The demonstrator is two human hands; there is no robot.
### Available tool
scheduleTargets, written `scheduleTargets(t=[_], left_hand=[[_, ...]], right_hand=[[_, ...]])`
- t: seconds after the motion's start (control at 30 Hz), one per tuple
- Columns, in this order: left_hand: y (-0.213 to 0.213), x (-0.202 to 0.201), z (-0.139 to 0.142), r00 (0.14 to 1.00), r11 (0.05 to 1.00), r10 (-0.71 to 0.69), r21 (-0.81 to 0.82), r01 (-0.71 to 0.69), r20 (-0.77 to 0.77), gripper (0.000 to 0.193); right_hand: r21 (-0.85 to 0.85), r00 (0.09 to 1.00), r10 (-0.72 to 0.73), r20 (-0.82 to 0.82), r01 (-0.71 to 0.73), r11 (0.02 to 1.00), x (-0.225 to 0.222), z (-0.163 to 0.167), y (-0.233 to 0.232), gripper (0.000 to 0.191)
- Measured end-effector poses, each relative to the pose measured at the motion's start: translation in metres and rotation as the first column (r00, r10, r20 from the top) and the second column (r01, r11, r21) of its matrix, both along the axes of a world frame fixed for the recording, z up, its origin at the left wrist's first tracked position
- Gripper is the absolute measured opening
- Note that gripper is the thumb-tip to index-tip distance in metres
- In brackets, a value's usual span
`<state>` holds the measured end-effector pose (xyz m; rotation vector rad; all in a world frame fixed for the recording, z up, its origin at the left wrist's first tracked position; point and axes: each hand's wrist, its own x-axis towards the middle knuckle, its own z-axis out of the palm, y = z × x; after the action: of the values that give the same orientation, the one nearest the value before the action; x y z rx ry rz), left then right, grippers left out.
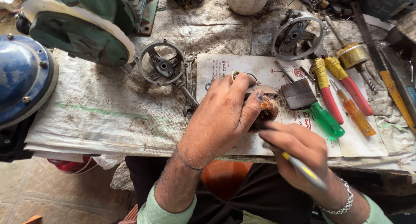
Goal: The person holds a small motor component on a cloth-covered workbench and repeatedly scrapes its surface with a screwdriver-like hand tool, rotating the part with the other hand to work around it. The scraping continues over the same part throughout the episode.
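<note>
Gripping a small copper-wound motor part (pixel 268 109) on the printed sheet (pixel 260 72), left hand (pixel 225 115) fingers curled shut; right hand (pixel 297 148) just beside, closed around a grey-yellow tool (pixel 303 168).

Seen across the bench (pixel 99 115), all placed from the green-handled screwdriver (pixel 326 120): red-handled pliers (pixel 342 87) and an orange screwdriver (pixel 356 115) just right; dark flat block (pixel 298 94) just left; round metal housing (pixel 299 35) above; spoked metal ring (pixel 161 65) and wrench (pixel 189 91) far left; blue dome (pixel 21 76) farthest left.
</note>
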<state>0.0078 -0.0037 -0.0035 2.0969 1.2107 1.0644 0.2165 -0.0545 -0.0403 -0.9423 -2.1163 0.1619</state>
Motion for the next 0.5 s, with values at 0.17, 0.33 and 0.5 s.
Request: scheduleTargets(t=[0.17,0.33,0.5], left_hand=[[0.0009,-0.0003,0.0003,1.0,1.0,-0.013,0.015,0.013,0.01,0.032],[-0.0001,0.0001,0.0009,1.0,1.0,-0.007,-0.005,0.007,0.005,0.032],[-0.0001,-0.0004,0.0011,1.0,1.0,0.002,-0.007,-0.002,0.007,0.033]], right_hand=[[-0.01,0.998,0.024,-0.052,-0.025,1.0,0.0013,0.0012,-0.0001,0.028],[-0.104,1.0,0.019,-0.008,-0.019,0.994,0.0011,0.0,0.0011,0.032],[-0.017,1.0,-0.006,0.014,0.006,1.0,0.0007,-0.0036,0.0014,0.029]])
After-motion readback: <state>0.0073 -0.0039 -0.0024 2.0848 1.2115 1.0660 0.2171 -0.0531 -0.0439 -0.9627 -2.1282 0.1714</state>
